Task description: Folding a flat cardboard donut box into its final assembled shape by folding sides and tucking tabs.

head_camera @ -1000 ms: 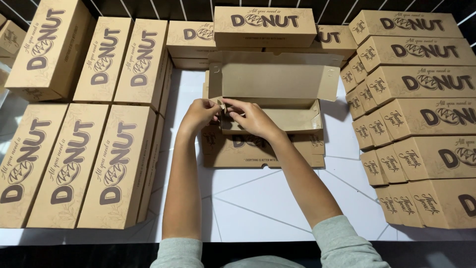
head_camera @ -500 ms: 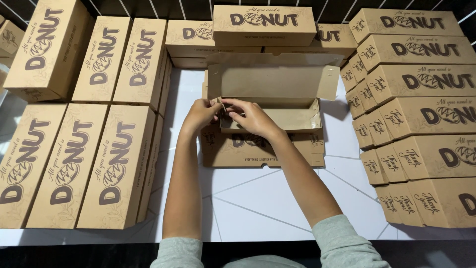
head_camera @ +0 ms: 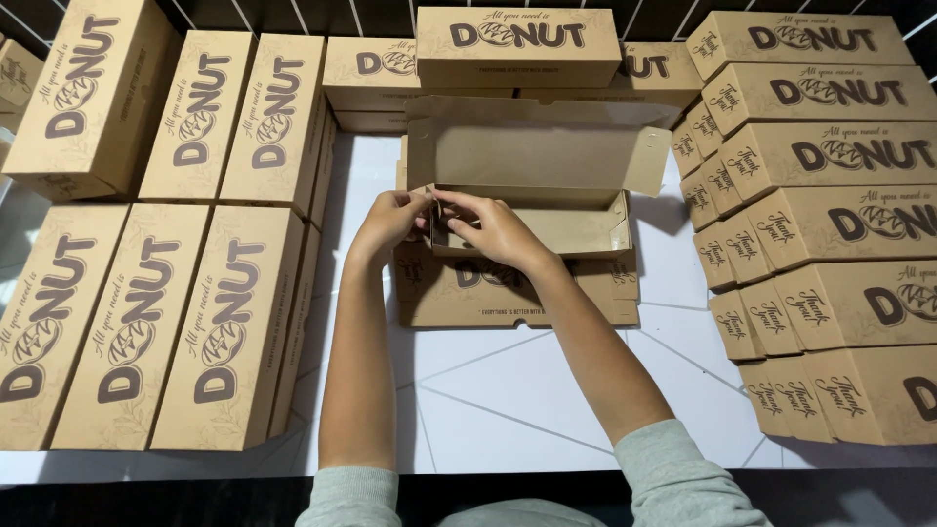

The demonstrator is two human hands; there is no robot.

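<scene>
The open cardboard box (head_camera: 532, 195) is sitting on top of a stack of flat brown boxes (head_camera: 517, 293) near the middle of the white tiled floor (head_camera: 508, 390), toward its far edge, with its lid standing up and its long tray facing the person. The left hand (head_camera: 390, 222) is pinching the box's near left corner, fingers narrowed on a small flap of cardboard. The right hand (head_camera: 493, 229) is meeting it at the same corner, its fingertips closing on the flap from the other side, so both hands are nearly touching. Closed printed boxes are lying in rows along the left edge of the floor (head_camera: 146, 322), more are stacking up in tilted columns along the right edge (head_camera: 830, 224), and another closed box (head_camera: 517, 44) is resting on the pile at the far edge, just behind the raised lid. Grey sleeves (head_camera: 673, 478) are showing at the near edge.
</scene>
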